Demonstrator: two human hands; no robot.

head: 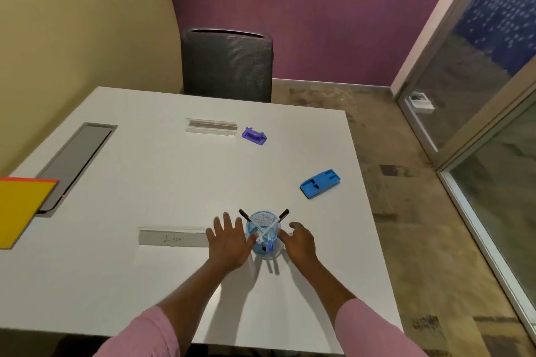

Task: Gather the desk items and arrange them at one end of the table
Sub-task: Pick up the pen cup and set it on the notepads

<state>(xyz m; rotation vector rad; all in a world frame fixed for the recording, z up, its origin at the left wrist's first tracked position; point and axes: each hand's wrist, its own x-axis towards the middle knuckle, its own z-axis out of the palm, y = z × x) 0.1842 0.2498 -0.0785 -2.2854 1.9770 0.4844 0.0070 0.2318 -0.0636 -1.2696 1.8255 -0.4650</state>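
A blue mesh pen cup (pixel 264 238) stands on the white table (pixel 162 182), with two black-capped pens crossed in it. My left hand (pixel 229 240) lies flat with fingers spread, its thumb side against the cup's left wall. My right hand (pixel 298 240) curls beside the cup's right wall, fingers apart. A blue stapler-like piece (pixel 320 183) lies to the far right. A purple piece (pixel 254 136) lies further back. A clear nameplate holder (pixel 211 126) sits at the back. A grey name strip (pixel 173 239) lies left of my left hand.
A yellow folder (pixel 20 209) overhangs the left edge beside a grey cable hatch (pixel 75 159). A dark chair (pixel 227 65) stands at the far end. Glass wall panels (pixel 478 95) run along the right, with floor between them and the table.
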